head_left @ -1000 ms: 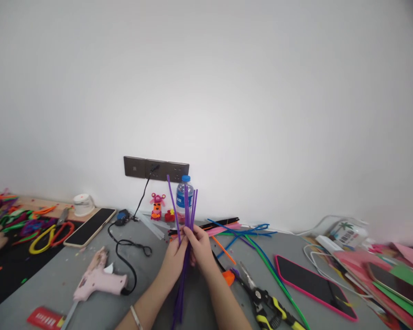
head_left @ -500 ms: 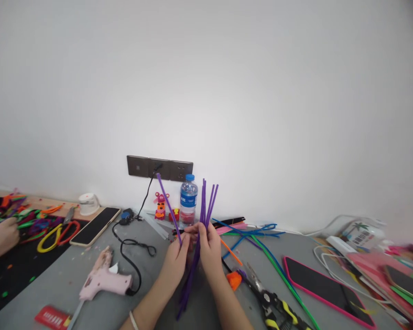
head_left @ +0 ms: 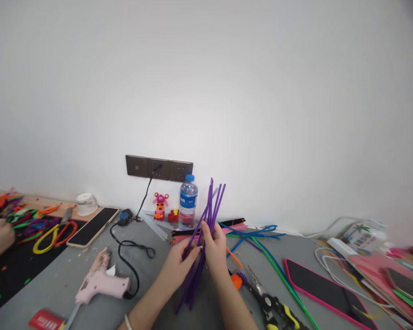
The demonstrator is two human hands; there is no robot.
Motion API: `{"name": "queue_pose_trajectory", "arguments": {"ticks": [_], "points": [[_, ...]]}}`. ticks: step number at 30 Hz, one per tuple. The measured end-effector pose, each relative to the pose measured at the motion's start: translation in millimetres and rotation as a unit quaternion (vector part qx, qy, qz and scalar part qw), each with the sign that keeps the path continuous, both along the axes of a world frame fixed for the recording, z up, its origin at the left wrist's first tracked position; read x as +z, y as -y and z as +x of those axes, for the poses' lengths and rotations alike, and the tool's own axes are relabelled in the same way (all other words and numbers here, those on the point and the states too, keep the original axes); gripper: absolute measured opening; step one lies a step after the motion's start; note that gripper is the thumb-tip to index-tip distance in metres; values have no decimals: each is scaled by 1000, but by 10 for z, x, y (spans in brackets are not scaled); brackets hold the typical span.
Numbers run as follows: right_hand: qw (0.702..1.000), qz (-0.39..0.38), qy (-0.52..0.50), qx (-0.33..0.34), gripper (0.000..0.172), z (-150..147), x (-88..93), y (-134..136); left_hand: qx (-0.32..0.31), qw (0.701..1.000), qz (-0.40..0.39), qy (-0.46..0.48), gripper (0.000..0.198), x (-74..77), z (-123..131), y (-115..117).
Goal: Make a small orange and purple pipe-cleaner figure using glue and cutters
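Observation:
Several purple pipe cleaners [head_left: 211, 201] stand in a loose upright bundle, their lower ends fanning out above the grey table. My right hand [head_left: 214, 245] is closed round the middle of the bundle, thumb across the front. Closed in a pinch, my left hand [head_left: 182, 261] holds one purple pipe cleaner that leans right towards the others. The two hands nearly touch. Behind them stands a water bottle [head_left: 188, 201] with a blue cap. To the right of my right forearm lie pliers [head_left: 268, 302] with black and yellow handles.
A pink glue gun [head_left: 101, 284], its cord, and a phone [head_left: 93, 227] lie left. Scissors [head_left: 57, 236] rest near another person's hand [head_left: 0, 238] and a colourful pile. A pink-edged phone [head_left: 325, 291], blue and green pipe cleaners [head_left: 278, 263] and papers [head_left: 378, 270] lie right.
My left hand's pipe cleaner has swung from leaning left, apart, to leaning right against the bundle. The bundle and my right hand have shifted slightly right.

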State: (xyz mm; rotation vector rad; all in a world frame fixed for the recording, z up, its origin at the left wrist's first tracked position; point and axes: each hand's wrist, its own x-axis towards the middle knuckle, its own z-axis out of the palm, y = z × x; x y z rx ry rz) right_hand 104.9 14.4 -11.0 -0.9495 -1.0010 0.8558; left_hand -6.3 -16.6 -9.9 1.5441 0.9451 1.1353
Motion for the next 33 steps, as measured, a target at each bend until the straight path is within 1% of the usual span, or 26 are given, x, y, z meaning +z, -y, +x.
{"name": "queue_pose_trajectory", "arguments": {"ticks": [2,4,6,8,12,14,16,18,20,22,24,29,33], "points": [[998,-17,-43,40,36,-14,-25,-6,10,1000,2,5,32,13,-8,-4],[993,-29,-70,87,38,-35,-38,-4,37,999,-8,14,33,31,-12,-3],[989,-35,-77,122,39,-56,-35,4,59,998,-17,26,35,46,-10,0],[988,-37,-72,135,41,-69,-23,12,63,996,-37,42,37,47,-4,1],[988,-41,-74,130,41,-76,-7,7,41,988,-121,82,49,4,12,2],[988,-41,-83,120,40,-75,-11,-3,31,983,-149,101,53,-16,12,5],[989,-41,-88,111,40,-75,-20,-9,26,982,-158,105,55,-21,5,7],[988,-45,-95,114,41,-76,-29,-9,33,984,-147,90,55,-11,-5,7],[984,-50,-108,130,41,-77,-34,0,43,988,-126,80,55,4,-8,6],[980,-60,-110,153,39,-77,-32,13,40,987,-122,96,54,12,2,10],[979,-67,-102,163,38,-75,-20,20,23,982,-142,126,53,8,22,22],[985,-35,-116,119,40,-71,14,0,-22,966,-187,178,46,-18,60,58],[985,-47,-121,116,40,-66,-3,-15,-63,949,-229,209,47,-9,53,62]]}}
